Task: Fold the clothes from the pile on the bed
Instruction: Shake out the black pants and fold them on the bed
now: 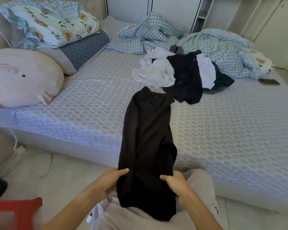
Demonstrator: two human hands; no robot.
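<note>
Both hands at bottom centre, nearest the lens: left hand (pixel 111 183) and right hand (pixel 175 185) each grip a side edge of a long black garment (pixel 146 138), thumbs on top, fingers curled under the cloth. Garment runs from the person's lap, over beige trousers (pixel 199 181), up across the bed edge to mid-frame; far end lies flat on the bed, near end hangs between the hands. Bed (pixel 223 130) fills most of the frame, patterned grey-white cover. Checked blue-white duvet (pixel 156 37) bunched along the top centre and upper right. Floral quilt (pixel 53 25), folded, upper left, resting on a grey-blue pillow (pixel 85 50). Pink plush cushion (pixel 22 78) at left edge. Pile of clothes (pixel 184 73) right of centre, above the garment's far end: white and black pieces tangled, just beside that end; touching or not, cannot tell. Red cloth (pixel 15 211), blurred, lower left corner. Dark phone (pixel 269 82) on the bed, right, near the duvet.
</note>
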